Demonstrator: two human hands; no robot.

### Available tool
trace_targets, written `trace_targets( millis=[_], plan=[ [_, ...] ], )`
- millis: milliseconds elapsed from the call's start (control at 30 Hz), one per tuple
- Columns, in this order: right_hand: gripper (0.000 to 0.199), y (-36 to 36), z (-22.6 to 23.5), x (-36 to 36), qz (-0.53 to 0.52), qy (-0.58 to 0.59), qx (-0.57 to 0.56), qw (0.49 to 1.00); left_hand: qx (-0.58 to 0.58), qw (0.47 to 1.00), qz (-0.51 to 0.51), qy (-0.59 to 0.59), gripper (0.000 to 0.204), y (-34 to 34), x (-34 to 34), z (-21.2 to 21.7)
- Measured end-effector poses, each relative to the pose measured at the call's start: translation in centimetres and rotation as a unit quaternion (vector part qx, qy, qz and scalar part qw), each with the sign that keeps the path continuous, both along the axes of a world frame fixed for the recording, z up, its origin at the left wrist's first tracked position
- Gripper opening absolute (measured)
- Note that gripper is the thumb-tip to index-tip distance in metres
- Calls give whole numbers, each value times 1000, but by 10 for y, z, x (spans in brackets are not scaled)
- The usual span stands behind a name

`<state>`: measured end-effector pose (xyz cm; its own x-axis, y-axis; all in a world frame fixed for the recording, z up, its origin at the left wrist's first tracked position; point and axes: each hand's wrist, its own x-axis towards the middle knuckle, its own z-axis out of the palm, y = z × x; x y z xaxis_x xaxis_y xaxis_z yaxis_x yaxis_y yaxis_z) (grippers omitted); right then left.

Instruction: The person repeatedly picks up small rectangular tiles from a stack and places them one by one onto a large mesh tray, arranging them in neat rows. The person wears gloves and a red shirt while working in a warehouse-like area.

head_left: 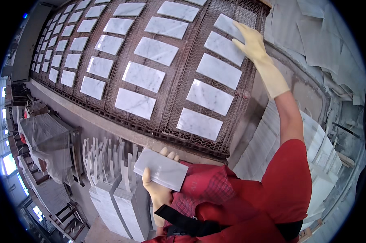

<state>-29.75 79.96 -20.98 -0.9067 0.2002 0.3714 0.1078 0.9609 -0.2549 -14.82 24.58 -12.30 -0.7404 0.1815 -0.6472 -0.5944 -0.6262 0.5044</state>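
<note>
My left hand (158, 193), in a cream rubber glove, is closed around a small stack of pale grey-white tiles (163, 169) in front of my red apron. The thumb lies over the top tile and the other fingertips show at the far edge. At the far right of a brown wire-mesh conveyor belt, my gloved right hand (253, 45) has its thumb and fingers apart. Its fingertips touch the right end of a veined marble tile (226, 25) lying flat on the mesh. Just nearer is another marble tile (223, 45), close under the thumb.
Rows of marble tiles (156, 52) cover the mesh belt (172, 109). Left of me stand tall stacks of pale slabs (110, 210) with upright strips. A plastic-wrapped load (47, 135) sits farther left. Pale sheets (320, 40) lie beyond the belt's right edge.
</note>
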Motion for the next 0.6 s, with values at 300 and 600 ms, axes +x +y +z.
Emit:
trace_targets(
  millis=[300, 600],
  plan=[
    [71, -224, 29, 155, 191, -59, -190, 961, 22, 998, -49, 19, 101, -5, 5, -1],
    [83, -289, -10, 175, 99, -140, -24, 985, 50, 996, -53, 46, 98, -16, 15, 12]
  ],
)
